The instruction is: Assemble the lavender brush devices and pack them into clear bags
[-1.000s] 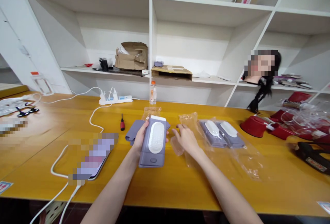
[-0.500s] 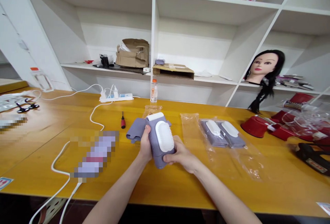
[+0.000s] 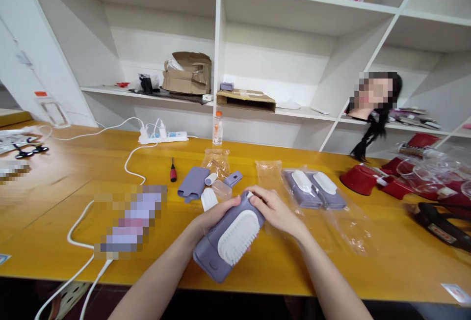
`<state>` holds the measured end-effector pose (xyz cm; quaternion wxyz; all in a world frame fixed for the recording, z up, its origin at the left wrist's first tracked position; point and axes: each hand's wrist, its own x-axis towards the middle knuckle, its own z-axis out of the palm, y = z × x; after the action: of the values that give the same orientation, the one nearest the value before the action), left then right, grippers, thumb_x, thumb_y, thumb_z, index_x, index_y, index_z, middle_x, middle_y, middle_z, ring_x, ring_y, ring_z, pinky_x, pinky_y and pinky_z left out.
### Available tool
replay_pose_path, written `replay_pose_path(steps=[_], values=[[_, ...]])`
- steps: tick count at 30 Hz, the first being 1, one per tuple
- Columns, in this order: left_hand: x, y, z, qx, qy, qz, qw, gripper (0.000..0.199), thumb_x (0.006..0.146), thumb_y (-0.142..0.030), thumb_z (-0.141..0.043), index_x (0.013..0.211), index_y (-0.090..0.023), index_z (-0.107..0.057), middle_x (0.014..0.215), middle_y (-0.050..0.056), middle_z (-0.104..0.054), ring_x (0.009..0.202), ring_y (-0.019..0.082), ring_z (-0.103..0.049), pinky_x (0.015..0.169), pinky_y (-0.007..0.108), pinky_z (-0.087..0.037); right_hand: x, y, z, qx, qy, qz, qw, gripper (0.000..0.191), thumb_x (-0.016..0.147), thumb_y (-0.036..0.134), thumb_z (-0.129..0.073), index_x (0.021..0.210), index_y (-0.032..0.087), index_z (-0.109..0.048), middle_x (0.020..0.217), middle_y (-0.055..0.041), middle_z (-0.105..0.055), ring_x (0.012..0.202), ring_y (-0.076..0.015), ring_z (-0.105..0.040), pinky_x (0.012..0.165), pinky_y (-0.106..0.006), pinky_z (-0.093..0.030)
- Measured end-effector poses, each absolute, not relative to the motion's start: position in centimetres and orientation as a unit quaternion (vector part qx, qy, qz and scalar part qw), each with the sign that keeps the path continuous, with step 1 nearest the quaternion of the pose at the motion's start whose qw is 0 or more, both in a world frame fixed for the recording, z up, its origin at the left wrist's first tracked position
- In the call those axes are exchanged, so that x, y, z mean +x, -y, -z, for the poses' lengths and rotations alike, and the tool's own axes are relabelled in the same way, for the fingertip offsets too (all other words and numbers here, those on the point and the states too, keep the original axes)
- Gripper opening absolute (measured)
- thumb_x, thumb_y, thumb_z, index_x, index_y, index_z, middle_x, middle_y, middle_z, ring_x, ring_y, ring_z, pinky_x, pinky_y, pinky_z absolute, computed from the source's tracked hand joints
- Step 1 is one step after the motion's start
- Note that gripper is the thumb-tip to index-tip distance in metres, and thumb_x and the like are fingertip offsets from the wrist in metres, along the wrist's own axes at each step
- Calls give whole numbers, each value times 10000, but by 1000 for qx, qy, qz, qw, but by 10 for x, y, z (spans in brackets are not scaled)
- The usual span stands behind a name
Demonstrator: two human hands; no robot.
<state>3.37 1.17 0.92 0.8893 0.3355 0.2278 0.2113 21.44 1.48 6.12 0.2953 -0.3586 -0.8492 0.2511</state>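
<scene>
Both hands hold a purple brush device point(image 3: 213, 256) with an oval white bristle pad point(image 3: 239, 237) on its upper face, tilted above the table's near side. My left hand point(image 3: 217, 214) wraps its left edge, thumb on top. At the far end, my right hand point(image 3: 271, 208) grips the corner with thumb and fingers. Just beyond lie a flat purple cover point(image 3: 193, 182), a small white-and-purple cylinder point(image 3: 211, 178), a clear cup-like part point(image 3: 222, 190), a small purple piece point(image 3: 233, 178) and a white ribbed part point(image 3: 209, 199), partly hidden by my left hand.
Two similar purple brush devices point(image 3: 301, 190) lie in clear plastic to the right. A red screwdriver point(image 3: 173, 171), a power strip point(image 3: 169, 137) and white cables point(image 3: 75, 226) are left. Behind stands a clear bottle point(image 3: 218, 128); red-based items point(image 3: 357, 178) crowd the far right.
The brush device has come nearer and turned, its far end now pointing right. My right hand has moved from its lower right side to its far end. Small parts behind it are uncovered.
</scene>
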Motion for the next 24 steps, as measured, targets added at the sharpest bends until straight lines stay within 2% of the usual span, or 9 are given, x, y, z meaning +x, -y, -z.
replay_pose_path(steps=[8, 13, 18, 24], values=[[41, -9, -2, 340, -175, -194, 904, 713, 735, -671, -414, 1066, -62, -581, 827, 185, -682, 787, 320, -650, 748, 463, -461, 218, -19, -50, -346, 852, -256, 300, 281, 923, 361, -381, 1007, 218, -608, 862, -1, -654, 773, -136, -590, 748, -253, -410], [39, -6, -8, 341, -167, -202, 903, 651, 765, -619, -422, 1059, -64, -592, 805, 178, -686, 796, 319, -654, 749, 456, -468, 218, -20, -53, -329, 837, -317, 302, 303, 908, 389, -406, 1057, 219, -608, 862, 3, -650, 757, -132, -581, 688, -227, -424], [39, -6, -15, 331, -178, -203, 904, 636, 767, -617, -408, 1038, -79, -611, 810, 180, -689, 814, 330, -655, 730, 452, -481, 213, -22, -57, -351, 822, -335, 298, 319, 919, 386, -375, 1031, 220, -624, 933, -7, -656, 856, -148, -583, 779, -250, -419], [43, 3, -19, 321, -197, -251, 892, 569, 766, -578, -453, 1013, -99, -634, 815, 172, -695, 823, 333, -656, 733, 464, -485, 214, -25, -56, -351, 809, -357, 309, 294, 889, 403, -429, 909, 195, -635, 808, -3, -633, 735, -136, -558, 672, -233, -415]])
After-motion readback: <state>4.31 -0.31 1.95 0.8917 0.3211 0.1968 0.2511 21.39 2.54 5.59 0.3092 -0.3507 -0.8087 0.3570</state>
